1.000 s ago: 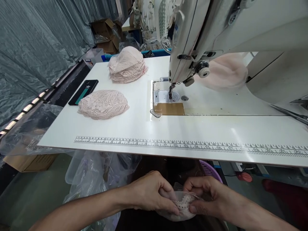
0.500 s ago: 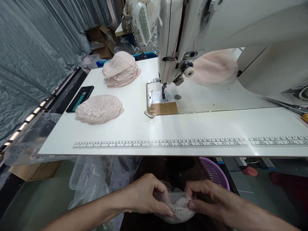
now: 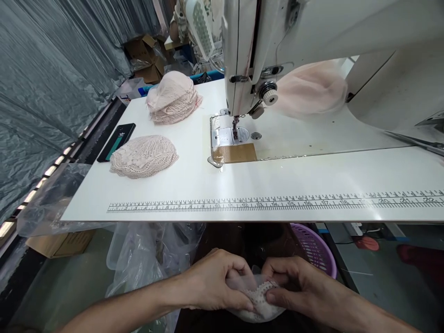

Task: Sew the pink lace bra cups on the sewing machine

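Note:
Below the table's front edge, over my lap, both hands hold a piece of pale lace-edged sheer fabric (image 3: 258, 300). My left hand (image 3: 222, 282) pinches its left side between thumb and fingers. On the right side, my right hand (image 3: 294, 284) grips the lace band, its thumb pressed on top. Part of the fabric is hidden behind the fingers. Up on the table lie a pink lace piece (image 3: 144, 156) and a taller stack of similar lace pieces (image 3: 173, 99).
A white sewing machine (image 3: 239, 60) stands on the white table (image 3: 194, 185), which has a printed ruler. Peach sheer fabric (image 3: 310, 88) lies under its arm, scissors (image 3: 416, 141) at right, a phone (image 3: 116, 142) at left. A purple basket (image 3: 315, 249) and plastic bags (image 3: 138, 259) are below.
My hands have drawn slightly closer together and the fabric between them is more bunched. My right thumb has moved a little left along the lace. The view has shifted slightly.

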Demonstrator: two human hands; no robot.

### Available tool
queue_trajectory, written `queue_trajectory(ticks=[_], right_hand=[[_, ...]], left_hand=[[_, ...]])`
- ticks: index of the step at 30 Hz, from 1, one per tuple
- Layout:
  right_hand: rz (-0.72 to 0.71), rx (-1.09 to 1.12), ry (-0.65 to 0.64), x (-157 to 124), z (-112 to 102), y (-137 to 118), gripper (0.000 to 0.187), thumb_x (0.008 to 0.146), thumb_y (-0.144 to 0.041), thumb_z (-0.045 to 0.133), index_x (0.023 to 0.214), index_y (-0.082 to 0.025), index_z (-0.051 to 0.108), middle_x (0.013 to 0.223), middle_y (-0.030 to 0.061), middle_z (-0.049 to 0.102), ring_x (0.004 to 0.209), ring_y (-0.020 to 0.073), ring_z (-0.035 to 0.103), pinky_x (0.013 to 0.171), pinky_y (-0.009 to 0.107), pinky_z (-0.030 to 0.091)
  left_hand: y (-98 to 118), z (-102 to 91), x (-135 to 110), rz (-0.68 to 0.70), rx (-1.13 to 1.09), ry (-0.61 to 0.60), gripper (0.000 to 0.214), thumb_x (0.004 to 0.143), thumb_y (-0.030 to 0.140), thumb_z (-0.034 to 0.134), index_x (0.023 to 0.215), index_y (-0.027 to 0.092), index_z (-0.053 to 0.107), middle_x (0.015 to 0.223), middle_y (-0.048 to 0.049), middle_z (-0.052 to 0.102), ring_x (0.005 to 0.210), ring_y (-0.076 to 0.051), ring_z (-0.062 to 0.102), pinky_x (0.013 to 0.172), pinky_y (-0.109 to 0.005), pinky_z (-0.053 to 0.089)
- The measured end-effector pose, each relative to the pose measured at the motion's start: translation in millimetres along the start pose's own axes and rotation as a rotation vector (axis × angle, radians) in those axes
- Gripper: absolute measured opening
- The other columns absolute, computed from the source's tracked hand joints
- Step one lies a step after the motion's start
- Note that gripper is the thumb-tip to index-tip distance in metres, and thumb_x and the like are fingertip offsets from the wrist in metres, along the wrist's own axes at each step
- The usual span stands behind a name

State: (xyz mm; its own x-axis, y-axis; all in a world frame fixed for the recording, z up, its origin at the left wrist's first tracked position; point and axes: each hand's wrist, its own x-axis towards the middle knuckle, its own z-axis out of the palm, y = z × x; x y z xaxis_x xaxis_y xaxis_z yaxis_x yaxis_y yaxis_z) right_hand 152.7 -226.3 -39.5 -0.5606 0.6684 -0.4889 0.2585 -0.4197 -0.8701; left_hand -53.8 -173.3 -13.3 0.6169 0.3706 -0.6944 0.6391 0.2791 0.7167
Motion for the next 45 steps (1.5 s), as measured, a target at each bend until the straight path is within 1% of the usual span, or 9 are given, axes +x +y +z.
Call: queue_trajectory(ticks=[5, 8, 13, 16, 21, 26, 32, 39, 45], right_hand=[[0.019, 0.052, 0.013, -1, 2, -1, 0.015, 0.079, -0.031, 0.059, 0.084, -0.019, 0.052, 0.066, -0.0042, 0.055, 0.057, 0.0078, 0.038, 0.051, 0.018, 0.029], [0.033, 0.072, 0.003, -3, 2, 0, 0.015, 0.079, -0.031, 0.06, 0.082, -0.019, 0.052, 0.065, -0.0044, 0.055, 0.057, 0.0076, 0.038, 0.051, 0.018, 0.029], [0.022, 0.123, -0.054, -2, 2, 1, 0.017, 0.08, -0.035, 0.06, 0.078, -0.017, 0.058, 0.069, -0.0022, 0.057, 0.062, 0.0094, 0.044, 0.056, 0.019, 0.032], [0.013, 0.059, -0.034, 0, 1, -2, 0.018, 0.077, -0.036, 0.063, 0.077, -0.018, 0.061, 0.071, -0.0019, 0.057, 0.065, 0.0109, 0.048, 0.058, 0.019, 0.035], [0.008, -0.072, 0.025, 3, 2, -4, 0.021, 0.074, -0.039, 0.064, 0.069, -0.019, 0.061, 0.063, -0.004, 0.048, 0.061, 0.0106, 0.043, 0.056, 0.02, 0.033], [-0.013, -0.116, 0.072, 3, 2, -1, 0.028, 0.077, -0.047, 0.061, 0.07, -0.02, 0.064, 0.067, -0.0022, 0.053, 0.066, 0.0127, 0.046, 0.06, 0.022, 0.035], [0.006, -0.073, 0.073, 2, 2, -1, 0.03, 0.078, -0.045, 0.06, 0.074, -0.016, 0.066, 0.067, -0.0004, 0.054, 0.063, 0.0123, 0.047, 0.057, 0.022, 0.036], [0.061, -0.183, 0.096, -2, 2, -8, 0.021, 0.074, -0.039, 0.063, 0.073, -0.019, 0.068, 0.071, 0.0008, 0.059, 0.07, 0.0153, 0.051, 0.063, 0.024, 0.038], [0.065, -0.218, 0.114, -2, 2, -5, 0.022, 0.076, -0.04, 0.06, 0.073, -0.019, 0.068, 0.072, 0.0016, 0.06, 0.072, 0.0166, 0.052, 0.065, 0.026, 0.039]], left_hand=[[0, -0.2, -2, -0.023, -0.014, -0.025, 0.023, 0.061, 0.03, 0.072, 0.077, 0.014, 0.068, 0.053, 0.0061, 0.053, 0.048, -0.005, 0.04, 0.044, -0.014, 0.03], [0, -0.8, -2, -0.034, -0.055, -0.049, 0.023, 0.061, 0.029, 0.073, 0.078, 0.014, 0.069, 0.056, 0.0053, 0.056, 0.05, -0.006, 0.043, 0.047, -0.014, 0.033], [-2, -2.0, -3, -0.026, -0.083, -0.069, 0.025, 0.061, 0.03, 0.074, 0.081, 0.016, 0.071, 0.064, 0.0031, 0.062, 0.056, -0.008, 0.051, 0.053, -0.015, 0.038], [-3, -2.2, -2, -0.035, -0.084, -0.063, 0.024, 0.061, 0.03, 0.074, 0.081, 0.016, 0.071, 0.065, 0.0021, 0.064, 0.058, -0.009, 0.054, 0.054, -0.016, 0.04], [-5, -0.9, 0, -0.016, -0.078, -0.047, 0.022, 0.063, 0.03, 0.073, 0.079, 0.015, 0.072, 0.066, 0.0012, 0.064, 0.058, -0.009, 0.053, 0.052, -0.016, 0.038], [-7, -1.3, -2, 0.005, -0.069, -0.042, 0.022, 0.064, 0.031, 0.073, 0.078, 0.015, 0.072, 0.056, 0.0034, 0.057, 0.053, -0.007, 0.047, 0.048, -0.014, 0.034], [-13, -2.0, -3, -0.035, -0.105, -0.028, 0.026, 0.059, 0.033, 0.076, 0.076, 0.014, 0.073, 0.063, 0.0004, 0.064, 0.055, -0.009, 0.052, 0.051, -0.016, 0.038], [-13, -0.4, -2, -0.076, -0.16, -0.027, 0.023, 0.057, 0.03, 0.076, 0.074, 0.014, 0.072, 0.062, 0.0003, 0.064, 0.053, -0.009, 0.053, 0.052, -0.017, 0.039], [-12, -0.5, -4, -0.076, -0.169, -0.022, 0.024, 0.058, 0.03, 0.076, 0.075, 0.014, 0.073, 0.065, -0.0006, 0.065, 0.056, -0.01, 0.054, 0.056, -0.018, 0.042]])
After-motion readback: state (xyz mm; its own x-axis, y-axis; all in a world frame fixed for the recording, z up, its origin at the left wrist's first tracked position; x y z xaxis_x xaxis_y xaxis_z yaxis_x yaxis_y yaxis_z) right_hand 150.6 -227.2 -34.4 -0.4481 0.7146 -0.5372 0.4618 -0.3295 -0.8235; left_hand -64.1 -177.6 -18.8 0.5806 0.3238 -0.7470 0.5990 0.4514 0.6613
